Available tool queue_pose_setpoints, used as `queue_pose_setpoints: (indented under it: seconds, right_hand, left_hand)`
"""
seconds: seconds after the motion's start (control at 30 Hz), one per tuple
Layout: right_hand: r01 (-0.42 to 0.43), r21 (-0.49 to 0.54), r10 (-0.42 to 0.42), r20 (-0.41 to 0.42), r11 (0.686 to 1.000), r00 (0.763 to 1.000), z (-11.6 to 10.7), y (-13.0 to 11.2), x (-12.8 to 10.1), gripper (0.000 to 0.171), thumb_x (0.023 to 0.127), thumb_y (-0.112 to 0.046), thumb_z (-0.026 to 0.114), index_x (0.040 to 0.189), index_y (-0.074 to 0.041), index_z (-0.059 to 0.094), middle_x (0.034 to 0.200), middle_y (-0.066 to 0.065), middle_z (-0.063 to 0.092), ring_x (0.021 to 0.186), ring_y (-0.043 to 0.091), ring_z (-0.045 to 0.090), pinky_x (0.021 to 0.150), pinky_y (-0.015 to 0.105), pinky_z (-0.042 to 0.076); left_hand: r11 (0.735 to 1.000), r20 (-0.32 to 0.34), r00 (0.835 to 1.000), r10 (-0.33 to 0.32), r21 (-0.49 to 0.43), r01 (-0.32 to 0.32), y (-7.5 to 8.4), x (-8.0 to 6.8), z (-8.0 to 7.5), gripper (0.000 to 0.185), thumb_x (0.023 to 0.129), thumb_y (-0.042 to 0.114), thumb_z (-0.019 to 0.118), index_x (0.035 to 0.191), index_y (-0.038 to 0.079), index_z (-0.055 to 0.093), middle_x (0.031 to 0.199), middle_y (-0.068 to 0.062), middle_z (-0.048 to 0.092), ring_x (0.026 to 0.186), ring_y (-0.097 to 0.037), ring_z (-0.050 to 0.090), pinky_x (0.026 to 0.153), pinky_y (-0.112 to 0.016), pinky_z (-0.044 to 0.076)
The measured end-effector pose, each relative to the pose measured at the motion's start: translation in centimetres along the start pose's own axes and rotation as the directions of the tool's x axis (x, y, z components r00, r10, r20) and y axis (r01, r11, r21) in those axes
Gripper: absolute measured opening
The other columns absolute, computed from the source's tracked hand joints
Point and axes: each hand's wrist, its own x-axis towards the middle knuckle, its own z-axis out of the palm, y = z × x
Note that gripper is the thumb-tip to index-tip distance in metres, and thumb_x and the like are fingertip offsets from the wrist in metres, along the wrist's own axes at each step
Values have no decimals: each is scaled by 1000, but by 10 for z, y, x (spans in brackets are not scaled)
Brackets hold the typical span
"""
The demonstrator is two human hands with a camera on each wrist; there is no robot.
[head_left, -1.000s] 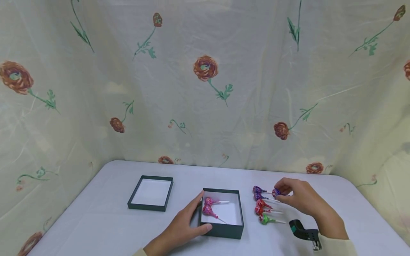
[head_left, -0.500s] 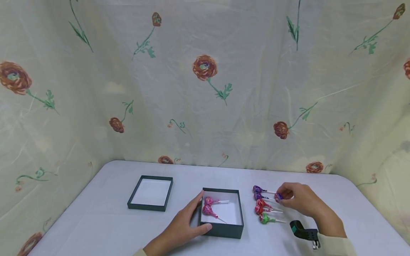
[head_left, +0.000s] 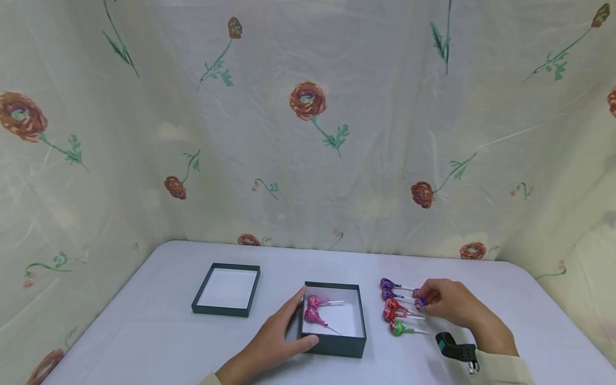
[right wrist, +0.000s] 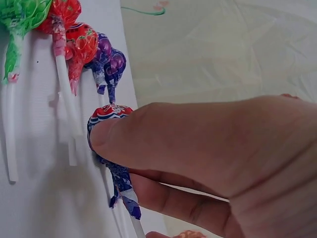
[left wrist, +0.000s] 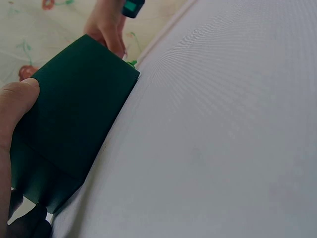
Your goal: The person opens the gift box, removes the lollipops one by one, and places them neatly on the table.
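Lollipop half hidden under right hand

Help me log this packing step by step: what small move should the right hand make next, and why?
Probably lift the blue-wrapped lollipop clear of the row and carry it toward the open box. The right hand pinches it beside the lollipops lying on the table, two pink lollipops lie in that box, and the left hand rests against the box's side.
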Motion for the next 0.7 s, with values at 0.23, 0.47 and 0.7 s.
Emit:
queue_pose_setpoints:
  seconds: [0.23, 0.47, 0.7]
  right_hand:
    - [-17, 12, 17, 7, 1000, 1000, 4, 4, 2, 21, 77, -6, 78, 96, -5, 68, 80, 2, 60, 76, 18, 53, 75, 36, 52]
    - [-16, 7, 16, 1, 1000, 1000, 5, 6, 3, 23, 77, -6, 79, 97, -5, 68, 80, 2, 60, 76, 18, 53, 76, 38, 53]
    - [-31, -12, 31, -8, 999, 999, 8, 9, 4, 23, 76, -6, 79, 97, -6, 68, 80, 2, 60, 76, 18, 53, 79, 41, 53]
  left_hand:
    - [1000, -2, 1000, -1, -2, 1, -1, 0, 1, 87, 81, 58, 66, 152, 45, 16, 156, 5, 28, 142, -27, 29, 104, -64, 32]
    - [1000, -4, 1000, 0, -1, 0, -1, 0, 1, 87, 81, 59, 66, 151, 45, 16, 156, 4, 28, 142, -27, 29, 104, -64, 32]
    - [1000, -4, 1000, 1, -8, -1, 0, 0, 0, 87, 82, 58, 66, 152, 45, 16, 156, 4, 29, 142, -27, 29, 104, -65, 32]
